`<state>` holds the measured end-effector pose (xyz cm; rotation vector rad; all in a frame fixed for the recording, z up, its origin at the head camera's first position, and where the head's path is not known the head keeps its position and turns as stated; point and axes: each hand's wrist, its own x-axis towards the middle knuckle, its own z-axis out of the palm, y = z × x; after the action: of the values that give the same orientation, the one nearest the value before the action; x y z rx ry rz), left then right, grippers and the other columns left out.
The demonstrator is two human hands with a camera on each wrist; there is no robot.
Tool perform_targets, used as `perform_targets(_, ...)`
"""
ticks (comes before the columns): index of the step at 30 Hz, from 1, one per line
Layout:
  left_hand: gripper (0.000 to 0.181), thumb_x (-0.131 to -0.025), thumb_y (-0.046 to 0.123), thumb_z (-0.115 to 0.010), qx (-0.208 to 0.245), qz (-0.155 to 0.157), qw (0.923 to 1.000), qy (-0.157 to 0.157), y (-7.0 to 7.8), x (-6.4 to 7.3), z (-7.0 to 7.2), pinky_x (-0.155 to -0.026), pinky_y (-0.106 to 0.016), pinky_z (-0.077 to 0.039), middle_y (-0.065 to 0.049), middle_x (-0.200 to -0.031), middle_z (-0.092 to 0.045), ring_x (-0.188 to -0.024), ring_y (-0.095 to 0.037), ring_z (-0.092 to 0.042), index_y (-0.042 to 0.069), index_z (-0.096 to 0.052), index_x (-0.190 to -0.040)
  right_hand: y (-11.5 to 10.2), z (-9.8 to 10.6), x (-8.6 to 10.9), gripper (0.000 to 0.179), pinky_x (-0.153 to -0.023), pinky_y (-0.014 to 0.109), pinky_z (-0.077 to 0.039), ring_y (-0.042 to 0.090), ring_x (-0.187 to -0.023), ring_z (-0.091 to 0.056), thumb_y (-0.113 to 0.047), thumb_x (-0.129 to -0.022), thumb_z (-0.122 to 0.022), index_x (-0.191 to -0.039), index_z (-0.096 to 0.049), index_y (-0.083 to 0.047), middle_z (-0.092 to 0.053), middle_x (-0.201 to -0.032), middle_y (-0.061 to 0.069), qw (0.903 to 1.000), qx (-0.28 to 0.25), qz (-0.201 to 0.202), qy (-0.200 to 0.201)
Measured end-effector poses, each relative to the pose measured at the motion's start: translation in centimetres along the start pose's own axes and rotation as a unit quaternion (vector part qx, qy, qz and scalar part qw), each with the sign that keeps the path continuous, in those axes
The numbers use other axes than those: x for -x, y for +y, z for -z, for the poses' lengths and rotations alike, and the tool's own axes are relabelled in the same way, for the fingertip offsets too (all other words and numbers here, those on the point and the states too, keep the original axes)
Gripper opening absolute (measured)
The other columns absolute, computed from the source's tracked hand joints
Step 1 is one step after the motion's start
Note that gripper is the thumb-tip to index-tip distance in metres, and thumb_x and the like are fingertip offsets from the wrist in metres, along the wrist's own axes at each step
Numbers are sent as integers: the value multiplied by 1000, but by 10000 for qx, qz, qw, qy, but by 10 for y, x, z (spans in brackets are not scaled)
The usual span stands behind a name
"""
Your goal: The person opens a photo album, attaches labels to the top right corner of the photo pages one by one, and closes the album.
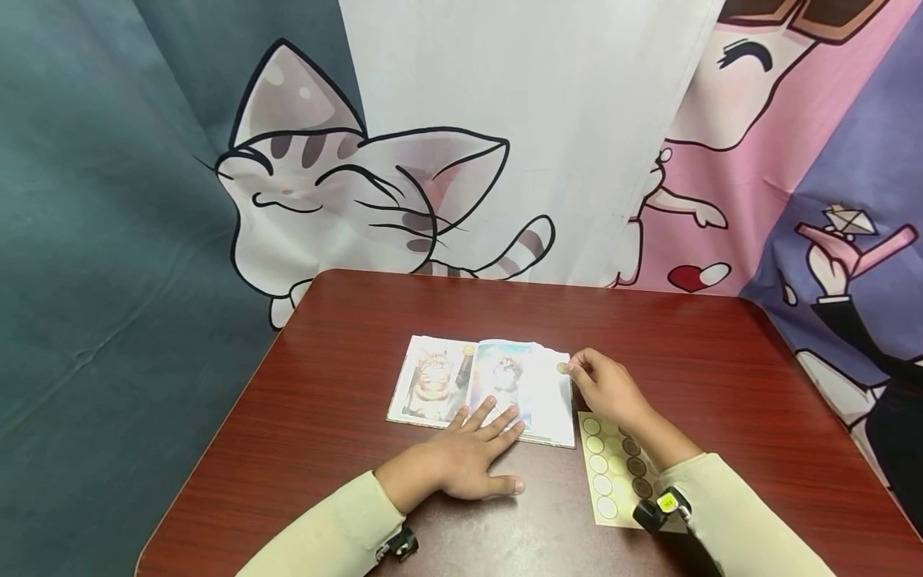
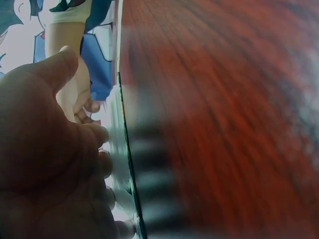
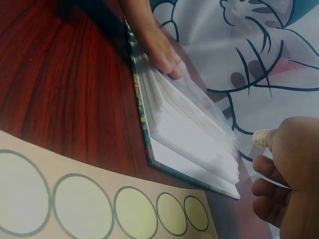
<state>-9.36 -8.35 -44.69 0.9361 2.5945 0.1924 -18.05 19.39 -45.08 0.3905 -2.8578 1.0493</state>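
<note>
An open picture book (image 1: 555, 413) lies on the table, with a cat picture on each visible page. My left hand (image 1: 465, 461) rests spread over the lower edge of the right page, fingers straight. Between thumb and fingertip my right hand (image 1: 609, 389) pinches a small round gold sticker (image 3: 260, 138) at the book's upper right corner. Whether the sticker touches the page I cannot tell. Another gold sticker (image 1: 469, 351) sits at the top of the left page. Under my right forearm, partly hidden, lies a sheet of round stickers (image 1: 598, 485).
The reddish-brown wooden table (image 1: 324, 385) reaches back to a cartoon-printed curtain (image 1: 461, 80). A small dark device is strapped at each sleeve cuff; the right one (image 1: 659, 510) hangs over the sticker sheet.
</note>
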Motion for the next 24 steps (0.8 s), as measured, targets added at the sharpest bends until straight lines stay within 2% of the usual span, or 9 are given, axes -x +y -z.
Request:
perform_targets(6,91,-95,81,-33,27,-21,10000,16,0,1,0,-122,-58,-7,8,-171,0,-156,-26,9,28,-15,-166,1,-4,-6,18,-63,36,-43,19,-73,-52,-27,-106,-58,-100,-61,-11,-62,-84,2,9999,-15,-70,-92)
perform_targets(11,91,-94,81,-34,38,-34,10000,34,0,1,0,-122,-58,-7,8,-171,0,-156,-26,8,28,-15,-166,0,-6,-10,17,-67,37,-43,19,-75,-53,-26,-107,-55,-102,-61,-11,-69,-94,4,9999,-9,-89,-138)
perform_targets(16,91,-94,80,-34,29,-39,10000,31,0,1,0,-122,-58,-7,8,-171,0,-156,-26,8,27,-15,-166,-1,-9,-15,17,-72,39,-44,21,-76,-54,-24,-108,-54,-104,-62,-9,-65,-89,4,9999,46,-27,-105)
perform_targets(24,91,-95,80,-35,43,-64,10000,42,-1,1,1,-122,-58,-7,8,-171,0,-156,-27,8,27,-15,-166,-1,-14,-25,17,-71,39,-44,22,-76,-54,-22,-107,-54,-105,-62,-8,-60,-83,3,9999,82,-16,-117)
